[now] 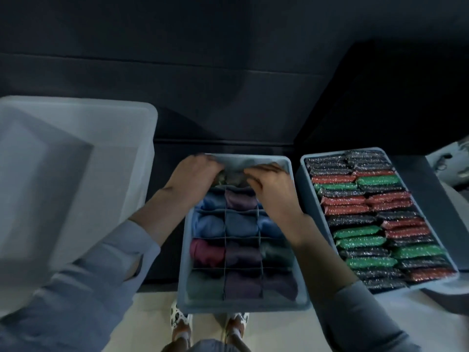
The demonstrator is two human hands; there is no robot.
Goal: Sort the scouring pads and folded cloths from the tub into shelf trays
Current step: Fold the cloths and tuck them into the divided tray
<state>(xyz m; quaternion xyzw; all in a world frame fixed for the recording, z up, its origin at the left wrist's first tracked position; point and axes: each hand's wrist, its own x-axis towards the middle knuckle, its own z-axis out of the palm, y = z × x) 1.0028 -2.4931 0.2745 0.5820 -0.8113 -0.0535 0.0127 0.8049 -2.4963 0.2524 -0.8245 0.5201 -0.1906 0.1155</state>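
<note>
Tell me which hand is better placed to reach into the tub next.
Left. The left hand works at the far row of the cloth tray, on the side beside the tub. The right hand would probably have to cross over it.

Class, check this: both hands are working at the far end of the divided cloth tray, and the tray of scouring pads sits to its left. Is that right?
Not quite. The head view shows the scouring pad tray to the right of the cloth tray; both hands, left and right, do work at its far end.

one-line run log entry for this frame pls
phase: placing cloth | hands: left, right both on dark cloth, far row of divided tray | tub: looks empty
</note>
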